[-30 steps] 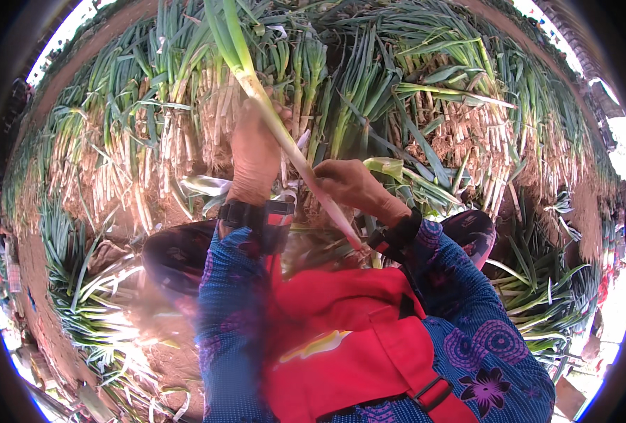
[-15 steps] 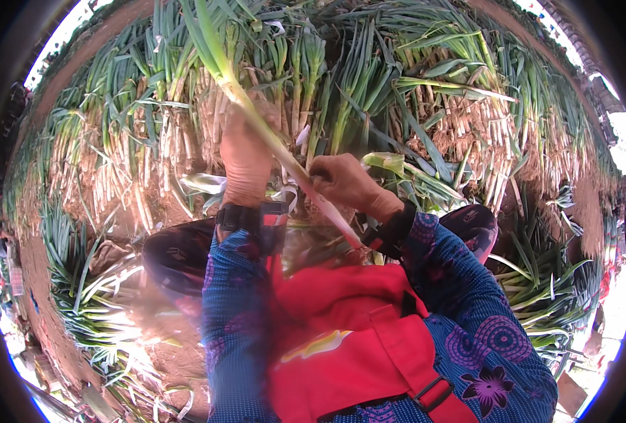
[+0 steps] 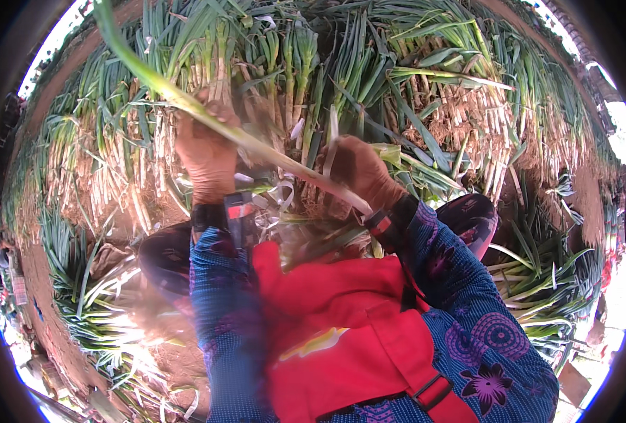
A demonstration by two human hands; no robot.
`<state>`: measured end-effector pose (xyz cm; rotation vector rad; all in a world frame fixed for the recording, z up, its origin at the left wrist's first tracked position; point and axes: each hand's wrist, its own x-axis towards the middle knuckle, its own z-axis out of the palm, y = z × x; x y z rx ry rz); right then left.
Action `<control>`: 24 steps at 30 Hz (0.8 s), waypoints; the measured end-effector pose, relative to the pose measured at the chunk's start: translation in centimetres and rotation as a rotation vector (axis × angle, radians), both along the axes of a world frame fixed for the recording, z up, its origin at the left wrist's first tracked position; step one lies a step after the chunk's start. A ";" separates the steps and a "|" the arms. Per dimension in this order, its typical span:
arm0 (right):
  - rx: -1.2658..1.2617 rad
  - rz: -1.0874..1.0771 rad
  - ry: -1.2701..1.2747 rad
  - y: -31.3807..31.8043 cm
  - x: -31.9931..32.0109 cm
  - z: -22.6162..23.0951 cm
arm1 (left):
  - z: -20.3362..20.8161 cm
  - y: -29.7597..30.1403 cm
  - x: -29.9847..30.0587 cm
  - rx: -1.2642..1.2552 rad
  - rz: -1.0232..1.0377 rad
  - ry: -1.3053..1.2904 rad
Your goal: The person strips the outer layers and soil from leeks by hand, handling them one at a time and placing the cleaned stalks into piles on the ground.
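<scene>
Held stalk (image 3: 277, 158): plant matter, smooth, faint sheen along the pale shank. Piled leaves (image 3: 358, 63): smooth to slightly waxy; root clumps (image 3: 432, 130) rough, fibrous, dry-looking. Apron (image 3: 327, 292): matt red cloth, creased. Sleeves (image 3: 461, 289): patterned cloth, fine dotted texture, matt. Strap buckle (image 3: 433, 395): dark, plastic-looking. Trousers (image 3: 168, 257): dark printed cloth. Soil (image 3: 41, 282): matt, earthy. Wristband (image 3: 380, 224) material unclear.

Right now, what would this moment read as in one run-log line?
left hand: gripping long green onion | right hand: by that onion's pale end, with pale strip, grip unclear | around: rows of onions
</scene>
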<state>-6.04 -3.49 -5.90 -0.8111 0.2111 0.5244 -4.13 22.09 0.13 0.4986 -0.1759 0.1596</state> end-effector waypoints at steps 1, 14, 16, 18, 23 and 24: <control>0.104 -0.064 0.061 -0.9 0.1 -0.4 | 0.1 0.3 0.0 0.026 0.038 0.002; -1.538 0.257 -0.108 -21.9 4.9 -4.3 | -0.3 11.4 -1.6 0.053 0.127 -0.097; -1.637 0.361 -0.511 -19.2 3.9 -4.9 | -0.3 8.6 -1.0 0.020 0.110 -0.043; -1.116 0.303 -0.585 -12.4 2.8 -3.0 | -0.2 5.7 -0.5 0.025 0.102 -0.020; -0.764 0.425 -0.705 1.0 -1.6 4.5 | 0.1 0.8 0.0 0.039 0.103 0.163; -0.814 0.420 -0.765 2.0 -1.7 4.6 | 0.1 0.0 0.1 0.011 0.104 0.185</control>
